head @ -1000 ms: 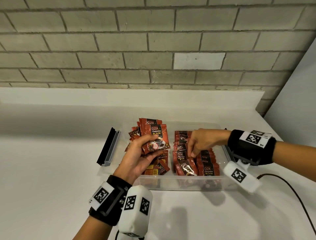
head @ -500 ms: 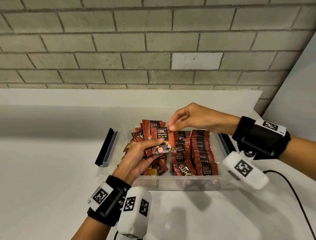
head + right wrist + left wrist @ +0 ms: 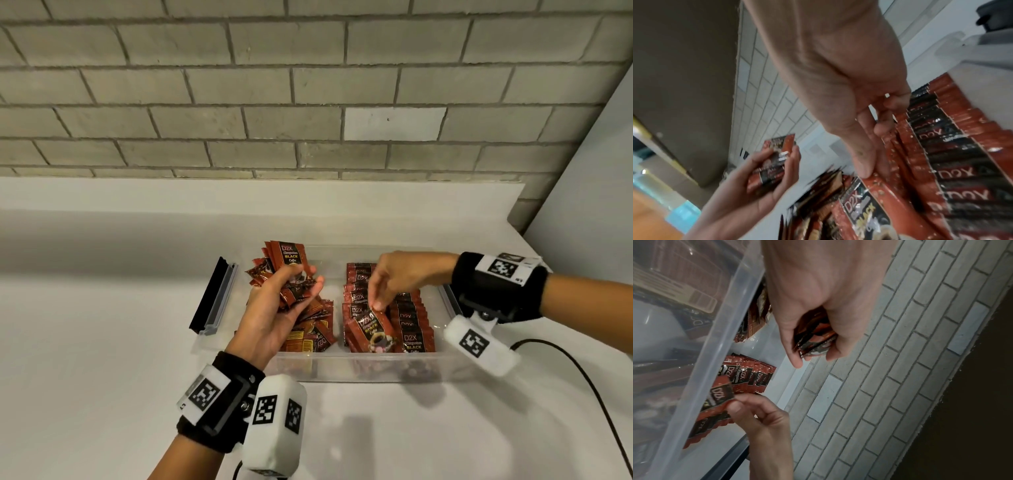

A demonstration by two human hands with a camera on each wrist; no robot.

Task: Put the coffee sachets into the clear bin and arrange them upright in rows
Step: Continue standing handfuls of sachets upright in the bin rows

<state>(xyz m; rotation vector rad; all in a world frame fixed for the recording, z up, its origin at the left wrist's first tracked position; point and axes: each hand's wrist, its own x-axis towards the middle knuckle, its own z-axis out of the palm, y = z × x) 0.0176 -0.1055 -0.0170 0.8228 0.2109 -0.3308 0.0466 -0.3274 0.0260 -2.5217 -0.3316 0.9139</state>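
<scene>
While my right hand [image 3: 400,277] pinches the top edge of one red-and-black foil coffee sachet [image 3: 371,327], I see it tilted at the near end of the rows standing in the clear plastic bin [image 3: 342,368]; beside it, my left hand [image 3: 274,308] grips a fanned bunch of sachets [image 3: 286,262] above loose ones; a black-edged lid [image 3: 214,296] lies beyond.

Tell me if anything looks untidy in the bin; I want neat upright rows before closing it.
Yes. The left part of the clear bin holds a loose heap of sachets lying flat and fanned at angles, unlike the two upright rows on the right. The sachet pinched by the right hand also leans, not yet seated.
</scene>
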